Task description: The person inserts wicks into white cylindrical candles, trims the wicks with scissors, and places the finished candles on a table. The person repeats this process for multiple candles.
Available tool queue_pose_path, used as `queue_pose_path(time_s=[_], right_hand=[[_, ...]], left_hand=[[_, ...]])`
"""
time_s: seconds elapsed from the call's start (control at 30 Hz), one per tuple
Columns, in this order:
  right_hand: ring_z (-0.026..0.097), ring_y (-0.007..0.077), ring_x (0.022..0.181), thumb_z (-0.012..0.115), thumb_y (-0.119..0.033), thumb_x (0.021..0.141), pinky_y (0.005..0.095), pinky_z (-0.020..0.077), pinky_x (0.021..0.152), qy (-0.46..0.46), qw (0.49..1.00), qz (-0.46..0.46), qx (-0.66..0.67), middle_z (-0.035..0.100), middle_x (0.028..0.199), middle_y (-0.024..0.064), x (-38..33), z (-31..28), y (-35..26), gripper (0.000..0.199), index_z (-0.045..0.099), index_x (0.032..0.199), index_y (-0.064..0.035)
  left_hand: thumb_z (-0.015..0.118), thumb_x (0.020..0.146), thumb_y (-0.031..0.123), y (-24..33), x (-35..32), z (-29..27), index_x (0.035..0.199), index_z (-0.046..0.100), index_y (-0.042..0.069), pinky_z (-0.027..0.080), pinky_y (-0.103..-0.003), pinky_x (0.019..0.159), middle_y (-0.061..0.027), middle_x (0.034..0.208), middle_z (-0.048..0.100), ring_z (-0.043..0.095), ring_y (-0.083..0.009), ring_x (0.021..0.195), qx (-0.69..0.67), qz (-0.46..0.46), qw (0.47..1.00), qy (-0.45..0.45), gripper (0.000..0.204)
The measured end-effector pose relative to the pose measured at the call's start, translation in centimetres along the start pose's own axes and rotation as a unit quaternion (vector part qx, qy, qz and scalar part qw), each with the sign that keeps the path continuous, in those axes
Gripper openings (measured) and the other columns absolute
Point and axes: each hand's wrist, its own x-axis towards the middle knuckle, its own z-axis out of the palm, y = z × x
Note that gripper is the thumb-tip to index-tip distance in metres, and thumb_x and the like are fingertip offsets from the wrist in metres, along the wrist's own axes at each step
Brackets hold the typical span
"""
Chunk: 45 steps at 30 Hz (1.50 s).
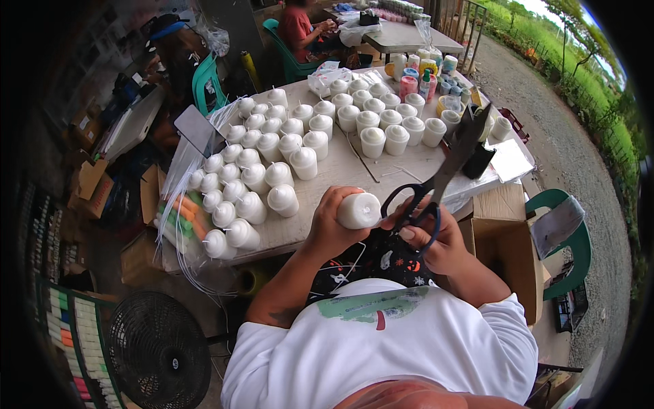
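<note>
My left hand [325, 219] is wrapped round a white pillar candle [359, 210], its flat round end facing up toward me. In my right hand [441, 240] are large scissors [444, 178] with dark blue handles, their blades pointing up and away over the table. The right fingertips come close to the candle's side; whether they touch it I cannot tell. Rows of white candles [283, 199], many with wicks standing up, fill the left of the table. Another group of white candles [372, 142] stands farther right.
White wick strands [178, 204] hang over the table's left edge, near a tablet [196, 131]. Paint pots [409, 86] stand at the back. A cardboard box [501, 238] and green chair [569, 262] are at my right, a black fan [159, 347] at my left. Another person [300, 31] sits behind.
</note>
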Motion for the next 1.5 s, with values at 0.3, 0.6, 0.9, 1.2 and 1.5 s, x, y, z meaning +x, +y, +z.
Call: queue_pose_path(time_s=[0.3,0.6,0.9,1.2,1.5], right_hand=[[0.057,0.0078,0.098,0.063,-0.007,0.090,0.0230,0.0452,0.084,0.040,0.991,0.108,-0.065,0.065,0.099,0.0047,0.5,-5.0,0.1,0.026,0.055,0.114,-0.0019],[0.056,0.0347,0.107,0.066,-0.014,0.086,0.0394,0.0469,0.086,0.141,0.724,-0.004,-0.676,0.056,0.123,0.0191,0.6,-11.8,5.6,0.034,0.060,0.118,-0.0031],[0.058,0.0180,0.105,0.079,-0.009,0.076,0.0312,0.0536,0.079,0.015,0.980,0.127,-0.152,0.049,0.129,0.0131,-3.5,-4.9,2.2,0.077,0.035,0.138,-0.0047],[0.063,0.0234,0.094,0.056,-0.040,0.089,0.0389,0.0567,0.075,0.321,0.921,0.098,0.199,0.062,0.106,0.0078,-18.5,-25.2,2.4,0.052,0.045,0.133,-0.0132],[0.060,0.0336,0.098,0.069,-0.050,0.079,0.0453,0.0485,0.081,0.575,0.674,0.454,0.101,0.058,0.118,0.0135,-36.7,-31.1,15.3,0.054,0.058,0.117,-0.0128]], left_hand=[[0.081,0.067,0.012,0.1,-0.1,-0.4,0.111,0.054,0.006,0.050,-0.034,0.082,-0.0084,0.101,0.061,0.061,-0.0218,0.094,-0.050,-0.153,0.987,-0.024,0.052],[0.074,0.082,0.025,0.8,-0.1,-0.4,0.125,0.039,0.005,0.051,-0.028,0.067,-0.0125,0.100,0.060,0.061,-0.0153,0.077,-0.489,-0.247,0.832,-0.093,0.059],[0.078,0.075,0.019,2.6,-0.1,4.4,0.136,0.007,0.011,0.046,-0.036,0.086,-0.0180,0.108,0.055,0.059,-0.0258,0.096,-0.085,-0.148,0.942,-0.290,0.094],[0.050,0.096,0.019,1.3,-0.5,0.3,0.110,0.063,0.005,0.046,-0.029,0.059,-0.0055,0.072,0.060,0.055,-0.0105,0.062,-0.027,-0.244,0.899,-0.362,0.024],[0.060,0.088,0.026,1.8,0.2,1.8,0.090,0.067,0.007,0.046,-0.040,0.071,-0.0107,0.079,0.066,0.063,-0.0299,0.076,0.192,-0.055,0.935,-0.293,0.020]])
